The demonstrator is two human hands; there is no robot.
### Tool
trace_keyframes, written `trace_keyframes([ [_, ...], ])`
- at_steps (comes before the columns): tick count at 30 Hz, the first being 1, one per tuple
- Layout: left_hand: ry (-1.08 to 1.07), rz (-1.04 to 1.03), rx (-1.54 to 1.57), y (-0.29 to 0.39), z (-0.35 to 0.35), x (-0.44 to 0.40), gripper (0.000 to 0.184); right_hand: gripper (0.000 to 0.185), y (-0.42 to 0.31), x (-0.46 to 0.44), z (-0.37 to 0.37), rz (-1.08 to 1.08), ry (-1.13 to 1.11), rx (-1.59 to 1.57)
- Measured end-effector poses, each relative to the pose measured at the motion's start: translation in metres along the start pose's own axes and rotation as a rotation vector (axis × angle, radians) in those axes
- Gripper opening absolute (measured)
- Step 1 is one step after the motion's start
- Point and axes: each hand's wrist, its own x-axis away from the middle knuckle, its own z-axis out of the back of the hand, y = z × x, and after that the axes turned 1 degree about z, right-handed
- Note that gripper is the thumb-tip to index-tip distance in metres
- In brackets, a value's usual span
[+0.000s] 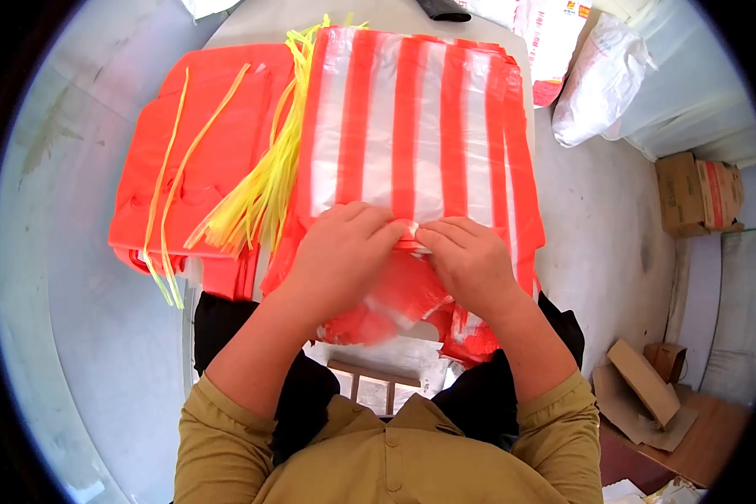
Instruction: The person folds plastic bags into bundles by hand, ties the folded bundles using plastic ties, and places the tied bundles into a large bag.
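Note:
A stack of red-and-white striped plastic bags (420, 118) lies on the table in front of me. At its near edge, my left hand (344, 256) and my right hand (470, 260) are close together, fingers curled over and pinching the gathered plastic of the striped bag. The fingertips nearly meet, and a small crumpled fold shows between them. Below my hands, loose red and clear plastic hangs over the table's edge toward my lap. A bundle of thin yellow strips (265, 193) lies along the left side of the stack.
Left of the strips sits a pile of folded red plastic bags (218, 109), with two loose yellow strips (176, 168) across it. White printed sacks (605, 80) stand beyond the table at the right. Cardboard boxes (697, 193) and flattened cardboard (638, 395) are farther right.

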Motion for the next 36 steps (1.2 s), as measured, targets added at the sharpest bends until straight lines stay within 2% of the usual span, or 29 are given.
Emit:
trace_keyframes([
  [7,-0.017,0.127,0.055,-0.008,0.021,0.008,0.036,0.027,0.0,-0.002,0.008,-0.048,0.031,0.025],
  [13,0.067,0.032,-0.185,-0.032,0.023,0.026,0.037,0.024,0.005,0.003,0.004,-0.01,0.066,0.044],
  [16,-0.008,0.037,-0.181,-0.038,0.027,0.031,0.037,0.025,0.004,0.003,0.003,0.003,0.055,0.049],
  [21,0.022,0.094,-0.06,-0.038,0.035,0.028,0.039,0.026,0.005,0.002,0.005,-0.019,0.035,0.038],
  [25,0.06,0.022,-0.051,-0.039,0.03,0.027,0.039,0.024,-0.002,-0.003,0.017,-0.098,-0.081,0.011],
  [28,0.067,-0.017,-0.019,-0.038,0.03,0.025,0.03,0.022,-0.003,0.0,0.024,-0.139,-0.154,-0.025],
  [31,0.018,0.041,0.158,-0.036,0.03,0.03,0.024,0.016,-0.003,0.002,0.042,-0.212,-0.266,-0.126],
  [34,-0.138,0.147,0.402,-0.029,0.044,0.03,0.018,0.009,-0.003,-0.001,0.06,-0.339,-0.366,-0.298],
  [36,-0.147,0.224,0.418,-0.025,0.044,0.03,0.011,0.01,-0.002,-0.009,0.071,-0.457,-0.394,-0.433],
])
